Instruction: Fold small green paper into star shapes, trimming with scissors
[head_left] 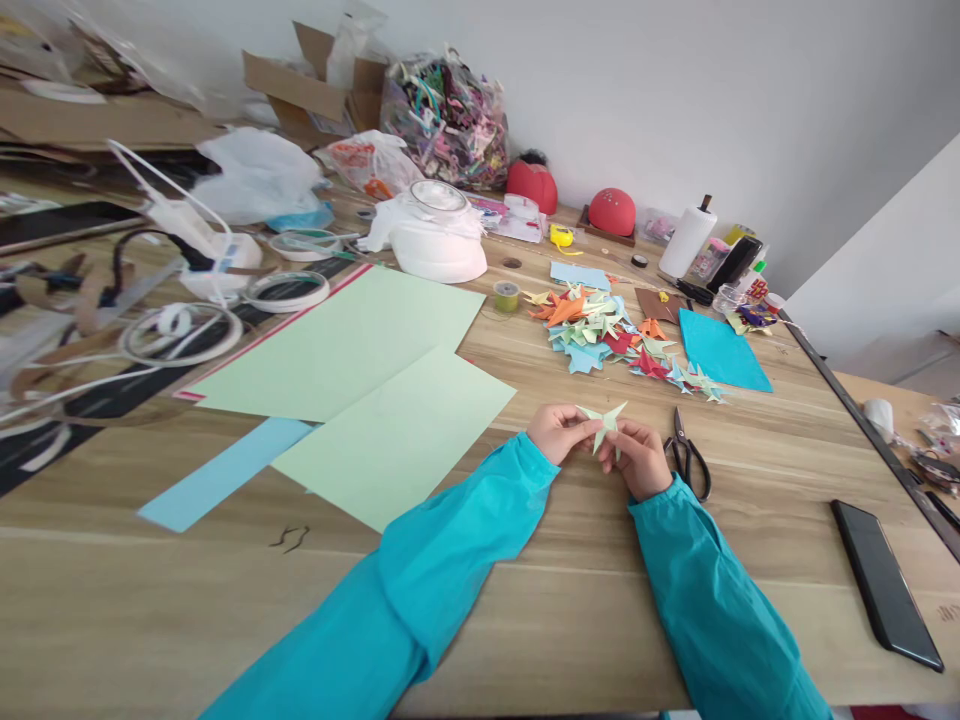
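Between my two hands is a small pale green folded paper crane [602, 422], its points spread outward. My left hand [559, 432] pinches it from the left with thumb and fingers. From the right, my right hand [636, 458] grips its lower part. Black-handled scissors [686, 455] lie on the table just right of my right hand. Beyond my hands is a heap of folded paper pieces [600, 325] in orange, green, red and blue. Large pale green sheets [405, 435] lie to the left, over a light blue paper strip [225, 475].
A black phone [885, 585] lies at the right of the wooden table. A turquoise sheet [724, 348] sits beside the heap, and a thread spool [507, 296] to its left. White cables [180, 335], bags and a cardboard box [315, 90] crowd the far left.
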